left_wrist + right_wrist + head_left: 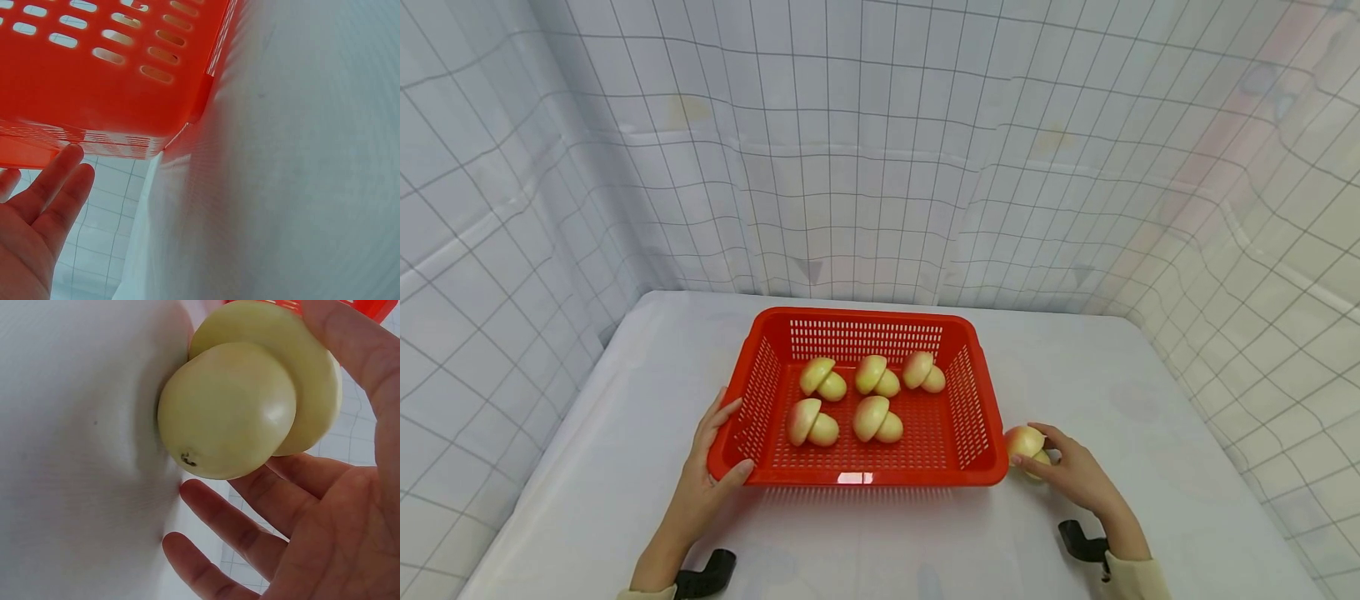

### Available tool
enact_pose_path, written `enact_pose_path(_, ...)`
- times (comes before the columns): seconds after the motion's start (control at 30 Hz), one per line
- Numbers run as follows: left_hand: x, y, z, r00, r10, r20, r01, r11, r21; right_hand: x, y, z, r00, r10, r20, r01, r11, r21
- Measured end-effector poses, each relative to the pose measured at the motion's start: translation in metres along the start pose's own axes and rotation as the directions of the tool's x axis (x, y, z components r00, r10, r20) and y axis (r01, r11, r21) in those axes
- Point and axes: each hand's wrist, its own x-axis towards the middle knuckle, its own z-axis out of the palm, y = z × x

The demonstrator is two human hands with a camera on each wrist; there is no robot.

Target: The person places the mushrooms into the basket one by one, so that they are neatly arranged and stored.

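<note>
A red plastic basket (880,477) holds several yellow mushrooms (872,419) with pink-tinged caps. At its front left corner, my left hand (703,467) rests with the thumb on the rim and the fingers along the left side. The left wrist view has those fingers (62,200) fairly straight beside the basket wall (94,87). Just right of the basket, my right hand (1075,471) pinches another yellow mushroom (1024,442) between thumb and fingers. Seen close in the right wrist view, that mushroom (228,412) lies against the white cloth, stem end toward the camera.
A white cloth covers the table (850,546). Grid-patterned white curtains (880,167) enclose its back and sides. Black wrist mounts (707,575) sit on both forearms.
</note>
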Motion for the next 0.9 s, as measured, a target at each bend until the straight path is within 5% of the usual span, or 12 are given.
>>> enact_pose_path(0.9,-0.0004,0.0034,0.0001,0.999,-0.044,0.001,0.044,0.999,-0.002,0.0006,-0.0026,0.0018,0.995,0.059,-0.074,-0.059,0.998,0.006)
